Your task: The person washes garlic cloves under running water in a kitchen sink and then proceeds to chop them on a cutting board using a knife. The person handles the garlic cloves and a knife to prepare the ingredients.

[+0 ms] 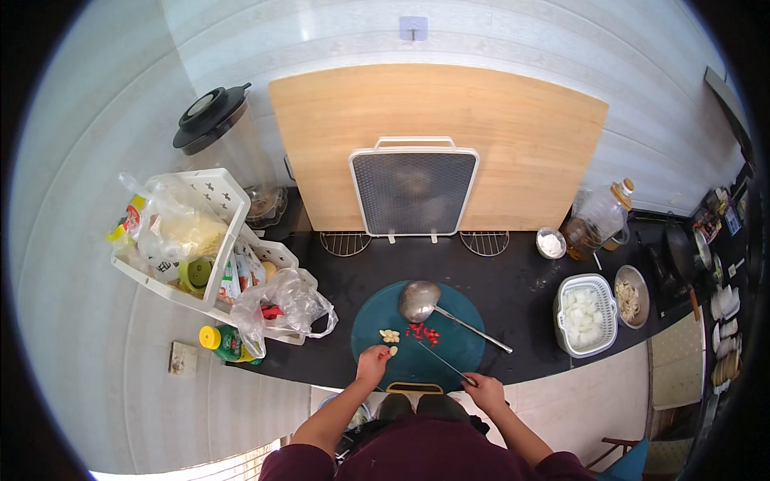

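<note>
A round dark-green cutting board [374, 309] lies on the black counter in front of me. My left hand [373, 365], at its near left edge, pinches a peeled garlic clove [393, 350] at the fingertips. My right hand [485, 392] grips the handle of a knife [444, 361], whose thin blade points up and left over the board. Several garlic cloves [389, 335] sit just beyond my left hand. Chopped red chili [424, 333] is scattered beyond the knife tip. A metal ladle [419, 302] rests across the board, its handle reaching past the right edge.
To the left stand white plastic baskets [225, 195] of packages, a plastic bag [286, 300] and a yellow-capped bottle [231, 343]. Chopped onion fills a white basket [559, 337] at right, beside a metal bowl [645, 300]. A framed board [414, 192] leans at the back.
</note>
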`<state>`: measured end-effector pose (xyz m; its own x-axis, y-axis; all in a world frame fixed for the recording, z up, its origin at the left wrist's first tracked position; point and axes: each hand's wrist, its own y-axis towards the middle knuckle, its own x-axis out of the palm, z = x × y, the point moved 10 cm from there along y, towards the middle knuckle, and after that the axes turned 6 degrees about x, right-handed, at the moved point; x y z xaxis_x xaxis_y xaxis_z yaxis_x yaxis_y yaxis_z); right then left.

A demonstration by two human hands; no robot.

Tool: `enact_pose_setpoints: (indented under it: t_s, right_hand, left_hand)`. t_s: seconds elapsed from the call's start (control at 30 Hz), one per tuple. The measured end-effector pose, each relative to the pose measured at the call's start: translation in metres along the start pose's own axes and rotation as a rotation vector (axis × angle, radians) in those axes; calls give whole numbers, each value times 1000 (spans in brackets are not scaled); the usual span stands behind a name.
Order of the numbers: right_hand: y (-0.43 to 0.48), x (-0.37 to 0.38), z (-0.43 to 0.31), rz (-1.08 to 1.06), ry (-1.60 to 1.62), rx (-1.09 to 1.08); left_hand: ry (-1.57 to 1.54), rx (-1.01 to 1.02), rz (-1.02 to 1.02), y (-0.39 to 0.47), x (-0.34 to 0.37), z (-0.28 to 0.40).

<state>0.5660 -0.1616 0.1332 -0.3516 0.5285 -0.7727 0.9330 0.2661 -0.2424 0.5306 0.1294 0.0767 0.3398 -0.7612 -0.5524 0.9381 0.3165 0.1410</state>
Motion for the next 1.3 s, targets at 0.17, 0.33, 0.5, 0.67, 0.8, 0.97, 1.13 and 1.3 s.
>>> enact_pose_setpoints:
  t_s: [0.17,0.33,0.5,0.67,0.8,0.97,1.13,1.3]
  right_hand:
    - [0,5,-3,7,42,-22]
    - [-1,2,-9,6,3,-26]
    - [-2,3,-5,6,-15,-25]
    - [-3,6,-2,-6,-10,-28]
    - [-2,12,-8,-19,-17,-66]
    - [4,22,-7,0,-43,-94]
    - [5,26,-8,-29,-52,-77]
    - [4,26,-8,-53,-70,-58]
  left_hand:
    - [40,33,15,2,16,0]
    - [111,-131,11,4,23,5]
    - [-41,-1,-62,4,46,13]
    - [-64,-93,4,0,40,14]
    - [-26,-74,16,1,36,15]
    - [-24,-106,0,3,42,13]
    - [-2,-145,2,5,41,19]
    - [-27,-166,28,2,45,13]
